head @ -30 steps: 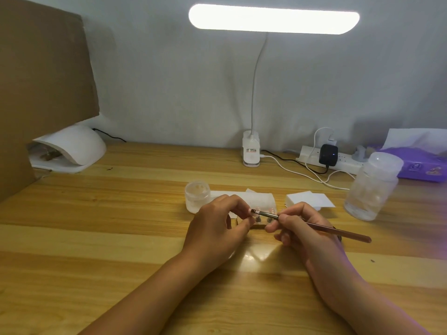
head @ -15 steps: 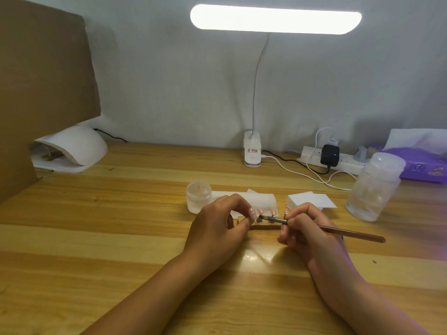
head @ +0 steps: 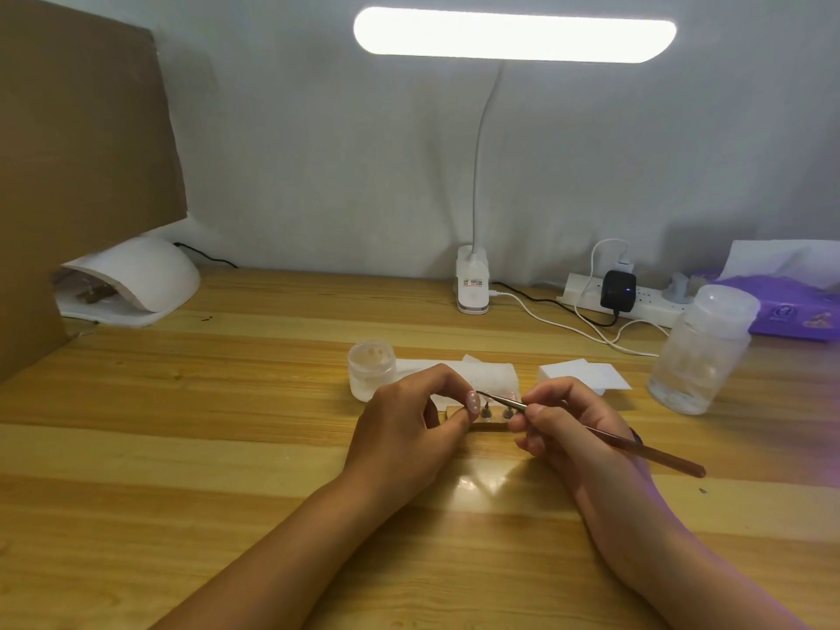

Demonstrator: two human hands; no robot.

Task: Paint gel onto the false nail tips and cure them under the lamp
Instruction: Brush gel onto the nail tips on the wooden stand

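As the wooden table (head: 182,447) fills the lower field, it carries every item listed, with a brown cardboard panel (head: 82,175) standing at its left edge. A lit desk lamp (head: 513,34) hangs its bar over the far side, its base clipped at the table's back edge. The white domed curing lamp (head: 136,275) sits at far left, well apart from both hands. The left hand (head: 404,429) is at centre, forefinger and thumb curled to pinch a pale pink false nail tip (head: 473,401), raised just above the holder. The right hand (head: 572,425) grips a slim brush (head: 645,450) as one grips a pen, handle trailing right. The bristle end meets the pinched tip's upper edge; whether gel is on it cannot be told. A clear plastic jar (head: 700,352) stands at right, before a purple tissue pack (head: 791,311) and a white power strip (head: 645,302). A small open gel pot (head: 372,370) is just behind the left hand, beside white pads (head: 584,377). A short wooden holder (head: 493,426) lies between the hands, bearing small stands (head: 508,413).
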